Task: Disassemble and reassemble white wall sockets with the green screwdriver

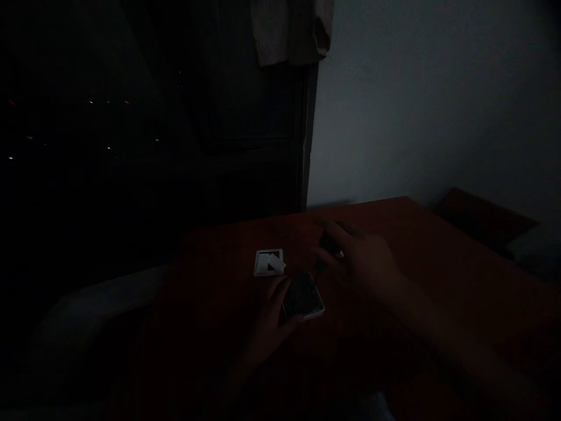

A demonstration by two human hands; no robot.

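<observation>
The light is very dim. On the reddish table lies a square, shallow device (303, 295), probably a wall switch, with a dark inside and a pale rim. My left hand (272, 327) grips its left side between thumb and fingers. Above its far right side, my right hand (362, 251) is closed around a dark-handled screwdriver (328, 241). The thin shaft slants down to the device's right edge; whether the tip touches a screw is too dark to tell. Just beyond my left hand sits a pale square frame (255, 264) with white flat pieces (263, 263) lying in it.
The table (394, 222) reaches toward a pale wall (429, 105). A dark window (109, 117) with small points of light is at the left, and cloth (287, 32) hangs above. A reddish flat-topped piece of furniture (486, 210) stands beyond the table's right side.
</observation>
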